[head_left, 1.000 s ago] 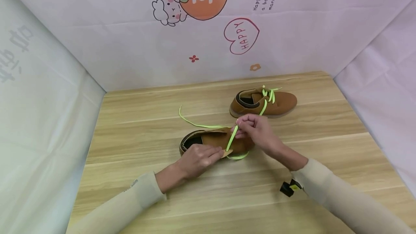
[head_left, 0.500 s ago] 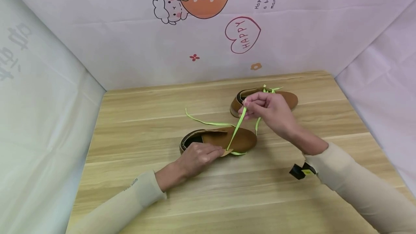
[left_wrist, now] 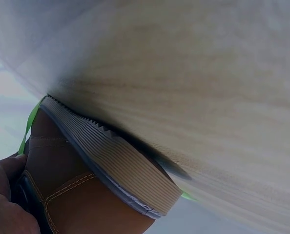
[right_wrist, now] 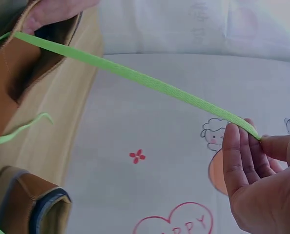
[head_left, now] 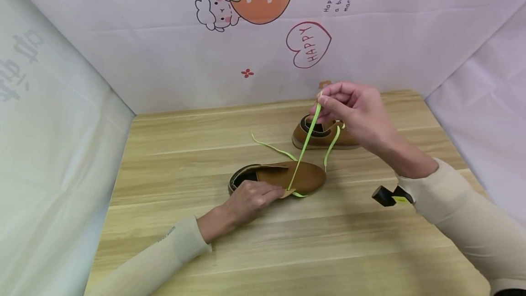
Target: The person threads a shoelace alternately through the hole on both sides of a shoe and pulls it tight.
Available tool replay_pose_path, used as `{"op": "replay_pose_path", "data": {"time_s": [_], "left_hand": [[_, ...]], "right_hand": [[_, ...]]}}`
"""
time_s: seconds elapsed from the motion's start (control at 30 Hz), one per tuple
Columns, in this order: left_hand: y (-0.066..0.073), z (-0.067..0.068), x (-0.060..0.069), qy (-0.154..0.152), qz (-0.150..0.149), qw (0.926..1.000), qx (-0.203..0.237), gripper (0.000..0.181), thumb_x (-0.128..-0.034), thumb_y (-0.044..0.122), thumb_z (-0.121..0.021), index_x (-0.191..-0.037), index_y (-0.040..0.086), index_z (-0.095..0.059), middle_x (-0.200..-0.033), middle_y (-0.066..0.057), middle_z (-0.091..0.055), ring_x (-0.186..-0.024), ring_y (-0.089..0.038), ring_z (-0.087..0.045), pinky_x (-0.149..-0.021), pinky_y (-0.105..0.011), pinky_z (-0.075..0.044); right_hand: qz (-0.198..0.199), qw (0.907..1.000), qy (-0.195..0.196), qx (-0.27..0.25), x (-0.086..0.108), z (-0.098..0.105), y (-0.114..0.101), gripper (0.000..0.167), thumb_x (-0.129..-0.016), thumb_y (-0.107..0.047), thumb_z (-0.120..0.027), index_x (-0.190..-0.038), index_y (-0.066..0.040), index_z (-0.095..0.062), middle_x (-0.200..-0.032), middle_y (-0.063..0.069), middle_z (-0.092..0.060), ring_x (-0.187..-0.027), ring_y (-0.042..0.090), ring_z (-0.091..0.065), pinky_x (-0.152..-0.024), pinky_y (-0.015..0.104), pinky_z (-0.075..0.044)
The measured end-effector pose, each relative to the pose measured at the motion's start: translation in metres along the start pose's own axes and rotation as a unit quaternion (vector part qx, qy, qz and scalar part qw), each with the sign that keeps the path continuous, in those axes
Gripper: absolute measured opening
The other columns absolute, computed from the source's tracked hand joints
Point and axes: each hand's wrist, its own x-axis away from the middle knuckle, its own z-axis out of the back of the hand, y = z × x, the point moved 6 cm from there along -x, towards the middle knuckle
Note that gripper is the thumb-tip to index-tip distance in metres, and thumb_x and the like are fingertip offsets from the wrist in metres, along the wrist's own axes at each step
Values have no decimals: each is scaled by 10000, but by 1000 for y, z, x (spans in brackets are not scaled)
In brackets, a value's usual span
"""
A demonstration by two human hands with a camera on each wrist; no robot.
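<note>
A brown shoe (head_left: 310, 177) lies on the wooden table with its toe to the right. My left hand (head_left: 251, 201) pinches the shoe's near eyelet flap; in the left wrist view its fingers (left_wrist: 6, 204) are at the shoe's opening. A neon green shoelace (head_left: 306, 140) comes up through an eyelet in that flap. Its end is pinched between thumb and fingers of my right hand (head_left: 359, 113), raised above the table. The right wrist view has the lace (right_wrist: 135, 77) stretched taut from the flap to the right hand (right_wrist: 262, 175). The lace's other end lies loose behind the shoe.
A second brown shoe (head_left: 316, 138) with green laces stands at the back right, partly hidden by the right hand. The wooden table (head_left: 185, 140) meets a white printed cloth (head_left: 172, 67) at the back, and more cloth hangs at both sides.
My right hand has risen up and away to the right, drawing more lace through the eyelet. The loose end behind the shoe has slid rightward. The left hand has stayed put.
</note>
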Motion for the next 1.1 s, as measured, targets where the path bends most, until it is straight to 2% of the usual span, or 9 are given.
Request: {"op": "replay_pose_path", "data": {"time_s": [0.13, 0.23, 0.43, 0.57, 0.67, 0.8, 0.87, 0.97, 1.1], "left_hand": [[-1, 1, -1, 23, 122, 9999, 54, 117, -905, 15, -776, -999, 72, -813, -975, -17, -814, -867, -111, -780, -758, -235, -618], [-2, 1, -2, 42, 207, 9997, 81, 128, -896, 4, -776, -991, 81, -814, -969, -7, -816, -865, -100, -781, -751, -231, -617], [-4, 0, -2, 60, 272, 9996, 107, 115, -906, 22, -773, -988, 92, -811, -961, 3, -816, -864, -87, -779, -752, -230, -617], [-5, -1, -1, 36, 282, 9996, 81, 105, -914, 31, -771, -990, 92, -811, -956, 4, -815, -857, -86, -777, -750, -229, -616], [-5, -2, -2, 8, 288, 9996, 68, 107, -916, 31, -768, -992, 93, -810, -960, 4, -815, -861, -89, -777, -752, -230, -617], [-5, -1, -2, 11, 288, 9996, 44, 111, -912, 24, -764, -986, 92, -812, -956, 0, -815, -856, -93, -779, -745, -231, -617], [-5, 0, -2, 18, 305, 9995, 41, 114, -912, 21, -761, -983, 93, -814, -951, -1, -815, -850, -94, -779, -736, -231, -618], [-6, -1, -3, 20, 329, 9994, 38, 118, -915, 18, -755, -984, 93, -815, -949, -1, -816, -849, -93, -778, -735, -231, -617], [-6, -1, -2, 14, 342, 9994, 69, 118, -914, 22, -763, -992, 95, -813, -952, 3, -815, -857, -89, -778, -738, -227, -616]], "right_hand": [[92, 10000, 2, 38, -6, 1, -12, 94, -1033, -13, -660, -1027, 76, -691, -877, 131, -787, -747, 213, -783, -722, 324, -633], [99, 9999, 85, -95, -12, 2, -19, 87, -1028, -5, -665, -1019, 77, -692, -872, 133, -787, -748, 212, -784, -733, 336, -632], [74, 9995, 291, 16, -16, 6, -31, 92, -1022, -24, -683, -1008, 65, -699, -869, 127, -787, -734, 208, -767, -736, 308, -628], [349, 9976, 459, -394, -16, 13, -45, 82, -1014, -7, -686, -1006, 74, -695, -868, 151, -772, -756, 224, -761, -748, 293, -623], [729, 9922, 553, -843, -17, 20, -58, 58, -1002, 50, -669, -993, 105, -686, -843, 181, -754, -754, 246, -759, -746, 306, -627], [1128, 9768, 641, -1702, -19, 30, -74, 58, -958, 139, -671, -965, 191, -647, -802, 243, -715, -723, 314, -735, -730, 360, -638], [1303, 9692, 735, -1956, -20, 35, -81, 94, -939, 164, -679, -957, 234, -620, -784, 267, -695, -702, 342, -713, -711, 384, -641], [1419, 9624, 886, -2139, -22, 41, -89, 158, -914, 175, -703, -959, 274, -589, -775, 289, -677, -683, 361, -691, -689, 406, -641], [1341, 9619, 881, -2213, -23, 41, -87, 183, -901, 174, -720, -979, 281, -595, -794, 298, -684, -699, 370, -693, -704, 415, -642]]}}
